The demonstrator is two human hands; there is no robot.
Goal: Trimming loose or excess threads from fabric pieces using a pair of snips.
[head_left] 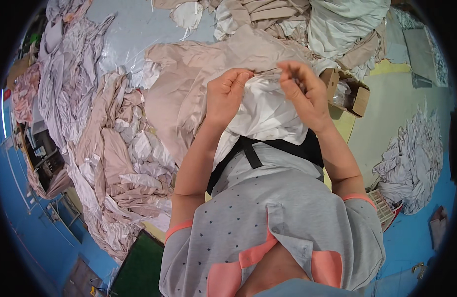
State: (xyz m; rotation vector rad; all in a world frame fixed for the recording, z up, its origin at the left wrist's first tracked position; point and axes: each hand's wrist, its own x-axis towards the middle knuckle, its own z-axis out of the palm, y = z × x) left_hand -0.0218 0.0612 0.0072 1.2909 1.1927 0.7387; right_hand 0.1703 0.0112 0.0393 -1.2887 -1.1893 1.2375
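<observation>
A beige-pink piece of cloth (181, 81) with a white cloth part (265, 111) lies on the work surface in front of me and hangs over into my lap. My left hand (224, 98) is closed in a pinch on the cloth's edge, where the beige meets the white. To its right, my right hand (307, 96) is held just over the white part, thumb and bent fingers apart. Its fingertips are slightly blurred beside the far edge of the white fabric. I see nothing held in it.
Heaps of lilac cloth (72, 74) and beige cloth (110, 158) lie to the left. More beige and white fabric (347, 24) is piled at the back. An open cardboard box (359, 101) with clear plastic inside stands right of my right hand. A grey-lilac bundle (411, 158) sits farther right.
</observation>
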